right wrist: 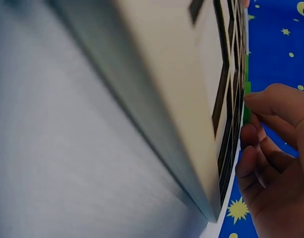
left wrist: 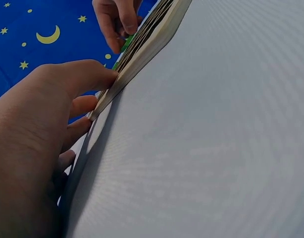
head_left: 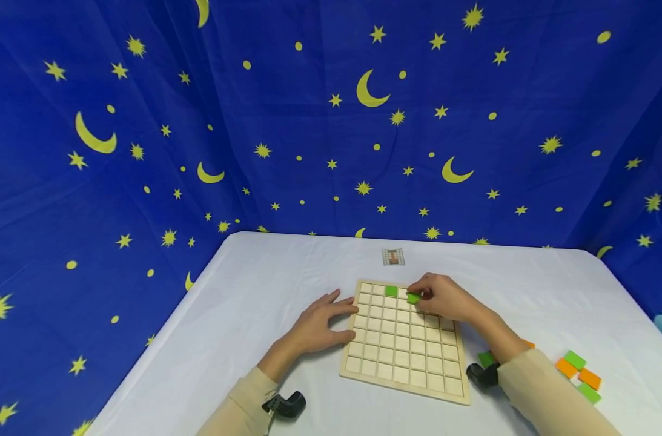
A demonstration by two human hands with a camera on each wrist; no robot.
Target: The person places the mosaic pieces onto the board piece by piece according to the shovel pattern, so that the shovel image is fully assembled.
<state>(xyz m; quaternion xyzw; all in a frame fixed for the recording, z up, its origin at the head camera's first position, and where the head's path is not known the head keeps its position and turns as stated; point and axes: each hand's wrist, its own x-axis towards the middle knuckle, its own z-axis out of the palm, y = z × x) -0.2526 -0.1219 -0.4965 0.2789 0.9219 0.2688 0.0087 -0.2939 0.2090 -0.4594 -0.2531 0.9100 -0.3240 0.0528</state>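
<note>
A pale wooden grid board (head_left: 401, 357) lies on the white table. My left hand (head_left: 317, 324) rests at its left edge, fingers spread and fingertips touching the rim; the left wrist view shows the thumb and fingers along that edge too. My right hand (head_left: 445, 297) pinches a green square tile (head_left: 413, 298) between thumb and fingers over the board's far rows. In the right wrist view the green tile (right wrist: 247, 104) appears at the thumb tip. Another green tile (head_left: 391, 291) sits in a cell of the far row.
Green and orange tiles (head_left: 589, 379) lie loose on the table to the right, some partly hidden by my right forearm. A small card (head_left: 393, 257) with a grid picture lies beyond the board. A blue star-and-moon curtain (head_left: 309, 121) surrounds the table.
</note>
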